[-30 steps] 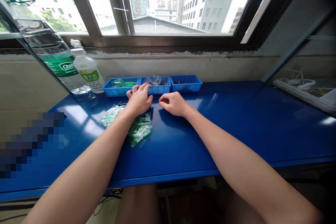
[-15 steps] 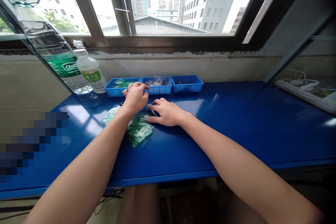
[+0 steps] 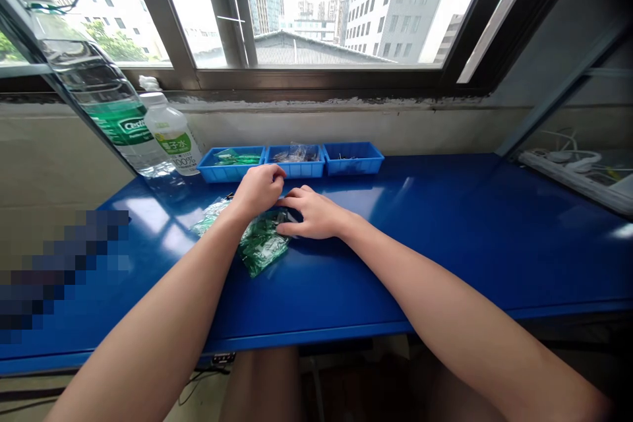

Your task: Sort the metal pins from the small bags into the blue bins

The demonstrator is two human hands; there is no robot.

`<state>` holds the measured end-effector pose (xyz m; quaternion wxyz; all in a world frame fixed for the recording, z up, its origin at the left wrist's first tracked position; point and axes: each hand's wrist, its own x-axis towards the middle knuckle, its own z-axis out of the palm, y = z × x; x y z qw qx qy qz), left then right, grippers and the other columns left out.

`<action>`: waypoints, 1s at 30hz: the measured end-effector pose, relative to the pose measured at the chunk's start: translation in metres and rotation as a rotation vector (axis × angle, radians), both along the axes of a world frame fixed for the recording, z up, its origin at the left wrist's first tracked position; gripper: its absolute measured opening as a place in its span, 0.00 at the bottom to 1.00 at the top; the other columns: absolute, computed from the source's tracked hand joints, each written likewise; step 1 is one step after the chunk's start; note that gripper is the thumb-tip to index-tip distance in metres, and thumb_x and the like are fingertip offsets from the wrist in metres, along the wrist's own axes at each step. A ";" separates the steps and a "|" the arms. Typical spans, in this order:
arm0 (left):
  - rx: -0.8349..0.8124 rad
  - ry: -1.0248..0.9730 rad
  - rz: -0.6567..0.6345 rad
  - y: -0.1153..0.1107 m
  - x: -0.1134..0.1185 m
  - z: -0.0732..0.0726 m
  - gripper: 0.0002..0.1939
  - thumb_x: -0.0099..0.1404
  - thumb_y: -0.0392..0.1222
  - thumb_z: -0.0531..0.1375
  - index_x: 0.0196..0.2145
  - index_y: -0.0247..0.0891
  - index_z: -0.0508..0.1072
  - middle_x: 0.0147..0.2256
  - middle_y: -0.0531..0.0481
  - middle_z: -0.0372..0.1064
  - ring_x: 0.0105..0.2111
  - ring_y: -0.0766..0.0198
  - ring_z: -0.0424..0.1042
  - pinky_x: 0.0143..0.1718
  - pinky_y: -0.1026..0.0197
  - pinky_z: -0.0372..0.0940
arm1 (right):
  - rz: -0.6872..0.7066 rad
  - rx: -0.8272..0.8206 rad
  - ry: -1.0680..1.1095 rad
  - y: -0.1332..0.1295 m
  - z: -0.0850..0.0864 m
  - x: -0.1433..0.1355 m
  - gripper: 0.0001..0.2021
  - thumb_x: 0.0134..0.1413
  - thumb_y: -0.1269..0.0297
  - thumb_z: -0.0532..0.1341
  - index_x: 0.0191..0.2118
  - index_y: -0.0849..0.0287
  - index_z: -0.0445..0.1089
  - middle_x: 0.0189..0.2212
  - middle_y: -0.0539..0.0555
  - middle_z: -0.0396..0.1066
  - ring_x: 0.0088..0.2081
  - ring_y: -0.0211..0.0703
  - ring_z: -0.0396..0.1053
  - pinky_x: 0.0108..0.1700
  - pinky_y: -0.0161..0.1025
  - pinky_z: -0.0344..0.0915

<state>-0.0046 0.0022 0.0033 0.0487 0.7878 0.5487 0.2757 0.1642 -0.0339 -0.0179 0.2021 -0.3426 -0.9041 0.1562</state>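
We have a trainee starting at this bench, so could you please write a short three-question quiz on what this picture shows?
1. True or false: three blue trays stand in a row at the back of the blue table.
2. What lies under the left hand? A) a bag of green parts B) a power strip C) a bottle
3. Fill in: the right hand rests at the bag's ____ edge.

Key: 1 true; 2 A; 3 right. Two bottles stand left of the trays.
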 end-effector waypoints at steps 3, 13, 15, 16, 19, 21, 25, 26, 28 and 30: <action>-0.001 -0.002 0.006 0.001 -0.001 -0.001 0.16 0.61 0.41 0.51 0.38 0.39 0.77 0.39 0.45 0.77 0.42 0.54 0.73 0.44 0.59 0.64 | 0.050 0.017 -0.027 -0.003 0.001 -0.002 0.24 0.51 0.47 0.62 0.51 0.54 0.72 0.48 0.58 0.68 0.48 0.53 0.59 0.52 0.50 0.61; -0.002 -0.014 0.019 -0.001 -0.002 0.000 0.16 0.60 0.41 0.52 0.37 0.38 0.78 0.36 0.45 0.77 0.38 0.53 0.73 0.41 0.59 0.64 | 0.117 0.014 0.070 0.000 0.005 0.005 0.13 0.43 0.64 0.64 0.38 0.60 0.76 0.40 0.56 0.71 0.41 0.46 0.66 0.42 0.39 0.64; 0.002 -0.021 0.020 -0.002 -0.002 0.000 0.15 0.59 0.41 0.52 0.37 0.38 0.78 0.35 0.45 0.77 0.36 0.54 0.73 0.40 0.59 0.64 | 0.094 -0.030 0.105 0.000 0.009 0.007 0.10 0.43 0.67 0.62 0.34 0.61 0.76 0.33 0.53 0.72 0.33 0.40 0.66 0.35 0.35 0.62; 0.001 -0.030 0.018 -0.002 -0.003 -0.001 0.15 0.59 0.41 0.52 0.36 0.38 0.78 0.34 0.46 0.77 0.35 0.55 0.73 0.39 0.60 0.64 | 0.072 -0.070 0.126 -0.001 0.010 0.008 0.07 0.44 0.68 0.60 0.31 0.61 0.75 0.28 0.51 0.71 0.30 0.37 0.64 0.32 0.34 0.60; -0.034 -0.094 0.013 -0.002 -0.003 0.000 0.13 0.58 0.42 0.54 0.35 0.38 0.78 0.31 0.48 0.76 0.32 0.58 0.72 0.36 0.62 0.63 | -0.027 -0.201 0.235 0.001 0.012 0.012 0.08 0.48 0.68 0.57 0.24 0.62 0.70 0.19 0.47 0.65 0.23 0.33 0.58 0.26 0.33 0.53; -0.102 -0.193 0.002 -0.002 -0.003 0.002 0.13 0.58 0.44 0.55 0.33 0.38 0.77 0.30 0.48 0.75 0.29 0.60 0.70 0.33 0.62 0.62 | -0.075 -0.270 0.323 0.004 0.011 0.015 0.10 0.51 0.64 0.57 0.23 0.62 0.68 0.19 0.47 0.65 0.23 0.32 0.58 0.26 0.33 0.53; -0.324 -0.581 -0.129 -0.004 -0.003 0.008 0.19 0.61 0.52 0.53 0.35 0.34 0.76 0.30 0.47 0.73 0.29 0.62 0.68 0.29 0.63 0.61 | -0.104 -0.371 0.469 0.014 0.008 0.020 0.12 0.52 0.59 0.59 0.25 0.63 0.69 0.22 0.50 0.69 0.24 0.34 0.63 0.27 0.32 0.58; -0.375 -0.669 -0.177 -0.005 -0.003 0.010 0.21 0.62 0.54 0.53 0.36 0.34 0.75 0.30 0.46 0.73 0.30 0.62 0.69 0.29 0.63 0.61 | -0.113 -0.398 0.510 0.016 0.007 0.021 0.12 0.53 0.58 0.59 0.26 0.63 0.69 0.23 0.51 0.70 0.24 0.34 0.64 0.27 0.32 0.59; -0.437 -0.743 -0.245 -0.008 -0.002 0.012 0.22 0.60 0.56 0.57 0.39 0.33 0.74 0.30 0.47 0.72 0.29 0.63 0.68 0.29 0.63 0.61 | -0.134 -0.456 0.595 0.018 0.007 0.022 0.10 0.53 0.58 0.60 0.31 0.62 0.68 0.24 0.51 0.71 0.24 0.34 0.65 0.25 0.32 0.59; -0.446 -0.700 -0.260 -0.012 -0.001 0.013 0.22 0.55 0.54 0.63 0.41 0.34 0.73 0.29 0.49 0.71 0.27 0.65 0.66 0.28 0.64 0.60 | -0.159 -0.493 0.658 0.019 0.007 0.023 0.10 0.52 0.59 0.61 0.34 0.61 0.66 0.25 0.51 0.71 0.23 0.34 0.66 0.24 0.31 0.59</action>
